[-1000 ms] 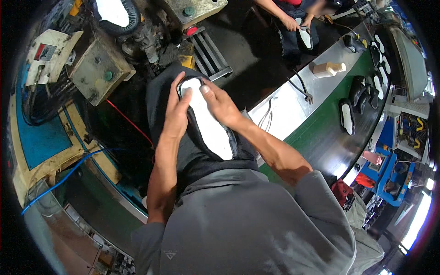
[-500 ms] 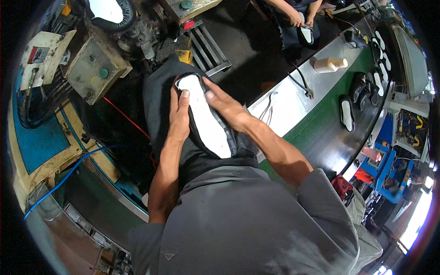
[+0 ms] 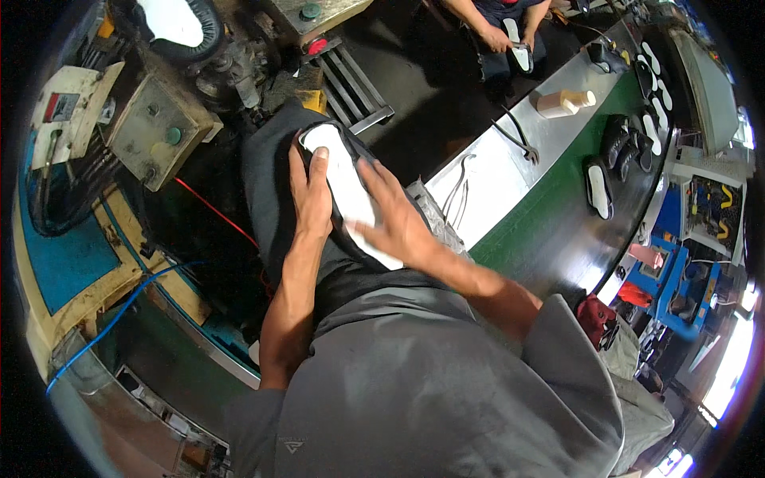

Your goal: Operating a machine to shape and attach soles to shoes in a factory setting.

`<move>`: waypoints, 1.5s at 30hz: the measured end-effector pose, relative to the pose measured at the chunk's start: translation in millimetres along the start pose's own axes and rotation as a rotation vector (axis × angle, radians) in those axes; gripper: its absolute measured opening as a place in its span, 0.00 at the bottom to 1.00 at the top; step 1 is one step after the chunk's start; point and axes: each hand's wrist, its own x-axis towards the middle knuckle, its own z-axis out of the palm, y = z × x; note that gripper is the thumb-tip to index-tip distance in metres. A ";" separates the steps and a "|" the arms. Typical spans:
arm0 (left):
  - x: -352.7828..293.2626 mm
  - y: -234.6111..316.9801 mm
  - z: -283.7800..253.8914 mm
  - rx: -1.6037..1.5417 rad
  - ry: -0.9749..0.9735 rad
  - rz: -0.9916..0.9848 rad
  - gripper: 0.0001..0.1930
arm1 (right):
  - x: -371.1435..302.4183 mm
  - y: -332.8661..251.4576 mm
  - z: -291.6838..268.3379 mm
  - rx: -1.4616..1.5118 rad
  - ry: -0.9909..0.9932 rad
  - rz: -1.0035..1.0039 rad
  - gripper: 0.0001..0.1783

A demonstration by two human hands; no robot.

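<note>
A: Starting at the hands, what do we record?

B: Our left hand (image 3: pixel 311 203) is clamped on the left edge of a leather-looking, white-soled black shoe upper (image 3: pixel 338 163), its thumb lying along the white face (image 3: pixel 348 195). Our right hand (image 3: pixel 401 227) is apart from the left, fingers spread across the shoe's right side. It is blurred; we cannot tell how firmly it touches.

A: Where does the shoe rest?

B: On our lap, over dark cloth trousers (image 3: pixel 267 171), sole side up, its far end slanting left.

A: What would make this step sound?

B: In our judgement, a steady left thumb, even pressure from the right palm along the edge, and the white face centred within its black rim. Uneven pushing could skew it.

A: Findings farther out?

B: To our right, a shiny silver metal tabletop (image 3: pixel 490 187) carries dark, curved-handled metal pincers (image 3: pixel 530 153) and a pale, pinkish plastic bottle (image 3: pixel 558 104). Beyond lies a single black shoe with a white sole (image 3: pixel 598 190). Further off, a co-worker's hands (image 3: pixel 497 40) hold a similar piece.
</note>
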 end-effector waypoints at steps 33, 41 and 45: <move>180.3 136.5 -165.6 0.107 0.391 0.237 0.17 | 28.1 -39.6 -72.2 -0.286 -0.089 -0.167 0.36; 277.0 237.0 -105.3 -0.423 -0.007 0.133 0.22 | 154.0 -103.0 -88.1 -0.493 0.062 -0.480 0.36; 194.5 246.6 -122.5 -0.542 -0.196 0.138 0.37 | 233.8 -149.5 -77.4 -0.588 0.108 -0.574 0.37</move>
